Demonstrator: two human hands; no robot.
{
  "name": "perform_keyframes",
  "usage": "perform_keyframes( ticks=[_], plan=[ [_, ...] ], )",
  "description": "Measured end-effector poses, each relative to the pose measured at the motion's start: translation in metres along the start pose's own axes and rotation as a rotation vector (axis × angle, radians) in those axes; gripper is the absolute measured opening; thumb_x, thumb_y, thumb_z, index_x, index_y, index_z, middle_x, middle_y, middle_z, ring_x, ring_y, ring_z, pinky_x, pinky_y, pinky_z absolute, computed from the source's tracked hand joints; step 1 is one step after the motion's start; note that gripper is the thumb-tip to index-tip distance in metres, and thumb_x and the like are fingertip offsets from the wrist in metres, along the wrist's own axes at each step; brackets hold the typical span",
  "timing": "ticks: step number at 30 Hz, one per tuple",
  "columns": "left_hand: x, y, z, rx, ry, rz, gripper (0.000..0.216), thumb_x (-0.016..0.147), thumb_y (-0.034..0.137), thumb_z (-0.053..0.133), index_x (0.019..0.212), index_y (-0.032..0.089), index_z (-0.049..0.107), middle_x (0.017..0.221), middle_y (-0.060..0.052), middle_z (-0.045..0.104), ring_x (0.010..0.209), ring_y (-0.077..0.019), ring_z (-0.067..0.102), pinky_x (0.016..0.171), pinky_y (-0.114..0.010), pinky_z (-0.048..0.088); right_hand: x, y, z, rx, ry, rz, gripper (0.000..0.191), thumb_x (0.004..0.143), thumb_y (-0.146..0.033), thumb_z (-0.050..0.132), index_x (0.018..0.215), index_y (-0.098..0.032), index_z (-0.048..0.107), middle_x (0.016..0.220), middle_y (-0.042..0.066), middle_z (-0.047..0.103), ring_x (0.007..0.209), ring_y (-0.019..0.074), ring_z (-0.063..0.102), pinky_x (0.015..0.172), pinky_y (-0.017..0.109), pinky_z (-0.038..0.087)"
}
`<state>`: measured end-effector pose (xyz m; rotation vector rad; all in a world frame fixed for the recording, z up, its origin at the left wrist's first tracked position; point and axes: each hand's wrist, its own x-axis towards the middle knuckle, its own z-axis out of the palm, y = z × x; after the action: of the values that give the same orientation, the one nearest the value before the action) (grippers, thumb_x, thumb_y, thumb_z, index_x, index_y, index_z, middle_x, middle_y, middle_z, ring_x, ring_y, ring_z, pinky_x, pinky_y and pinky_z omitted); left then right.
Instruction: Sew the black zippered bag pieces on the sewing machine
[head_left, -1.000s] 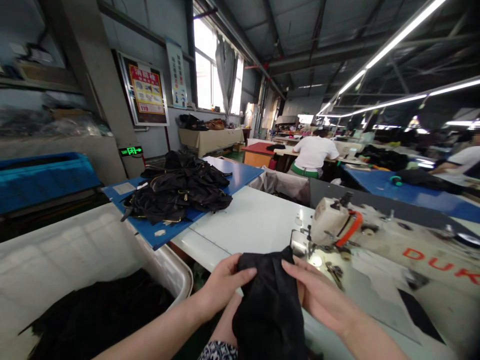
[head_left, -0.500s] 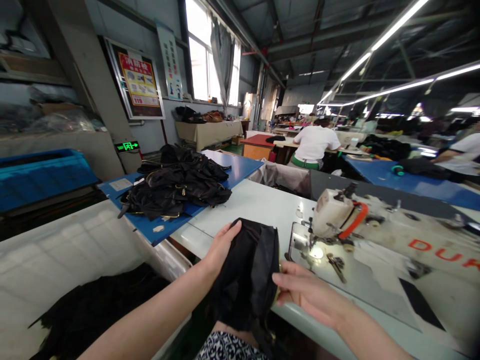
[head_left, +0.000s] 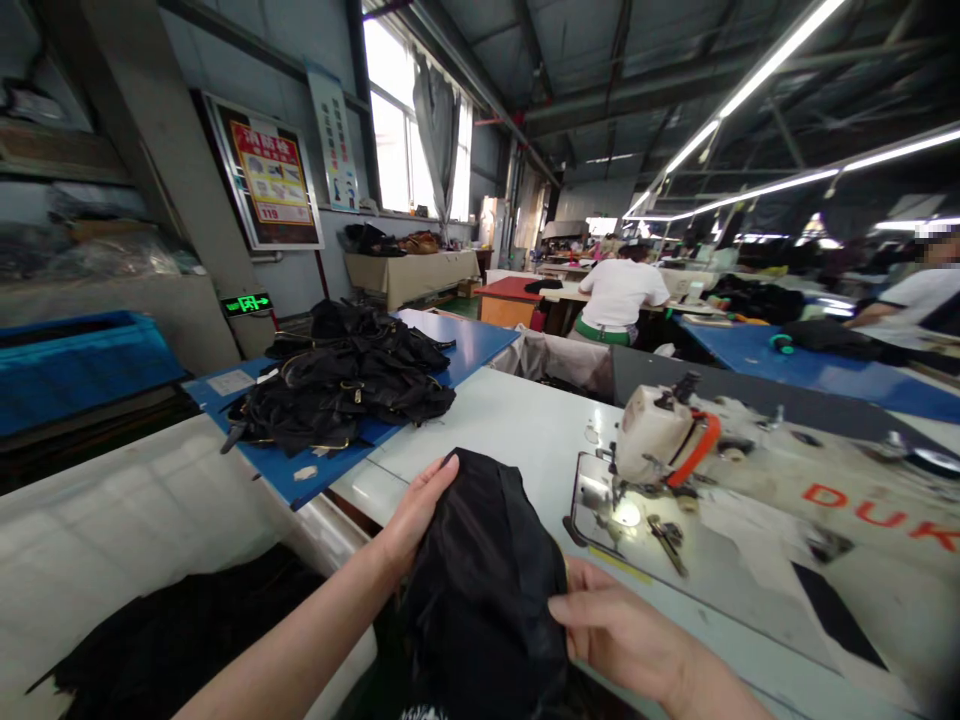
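A black fabric piece with a zipper edge, like an unfinished bag (head_left: 487, 570), hangs between my hands in front of the table edge. My left hand (head_left: 420, 505) pinches its upper left edge, thumb on top. My right hand (head_left: 607, 615) grips its right edge, thumb in front and fingers behind, partly hidden by the cloth. Just right of the bag stands a white sewing machine (head_left: 660, 440) with an orange guard, its lamp lit over the metal plate. A small metal tool (head_left: 667, 545) lies beside the needle area.
Several black zippered pieces (head_left: 352, 375) are heaped on a blue table (head_left: 480, 350). A white bin (head_left: 187, 480) at the left holds black fabric (head_left: 187, 625). Beyond the white table (head_left: 480, 410) is a lined bin (head_left: 600, 370). A person in white (head_left: 622, 290) sits farther back.
The black bag has spread wider and now hangs fuller, covering my lap. My left hand has moved slightly left and down; my right hand has shifted a little right and down.
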<state>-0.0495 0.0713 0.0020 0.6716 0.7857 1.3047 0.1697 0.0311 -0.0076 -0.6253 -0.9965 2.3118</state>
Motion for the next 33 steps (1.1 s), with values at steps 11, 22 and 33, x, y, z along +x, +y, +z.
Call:
perform_keyframes(
  ticks=[11, 22, 33],
  plan=[
    [-0.028, -0.006, -0.016, 0.338, -0.239, -0.028, 0.026, 0.077, 0.038, 0.07, 0.081, 0.014, 0.059, 0.072, 0.002, 0.057, 0.065, -0.009, 0.053, 0.063, -0.019, 0.041, 0.009, -0.024, 0.009, 0.022, 0.117, -0.154, 0.017, 0.077, -0.018, 0.07, 0.094, -0.015, 0.072, 0.087, 0.008, 0.072, 0.083, 0.0172, 0.066, 0.083, 0.029, 0.046],
    [-0.039, 0.023, -0.012, 0.751, -0.271, 0.264, 0.029, 0.083, 0.025, 0.061, 0.112, 0.021, 0.057, 0.115, -0.005, 0.058, 0.115, -0.0211, 0.049, 0.104, -0.034, 0.032, 0.004, -0.026, 0.014, -0.043, 0.229, -0.154, 0.014, 0.076, -0.025, 0.073, 0.084, -0.014, 0.071, 0.08, 0.005, 0.069, 0.079, 0.0159, 0.062, 0.08, 0.029, 0.046],
    [-0.022, 0.058, 0.042, 0.705, -0.867, -0.058, 0.053, 0.083, 0.037, 0.06, 0.133, 0.024, 0.045, 0.14, -0.005, 0.044, 0.132, -0.0252, 0.034, 0.111, -0.043, 0.022, 0.006, -0.04, 0.043, -0.291, -0.12, -0.03, 0.035, 0.064, -0.015, 0.078, 0.098, -0.017, 0.067, 0.08, -0.001, 0.065, 0.077, 0.0135, 0.059, 0.077, 0.026, 0.044]
  ],
)
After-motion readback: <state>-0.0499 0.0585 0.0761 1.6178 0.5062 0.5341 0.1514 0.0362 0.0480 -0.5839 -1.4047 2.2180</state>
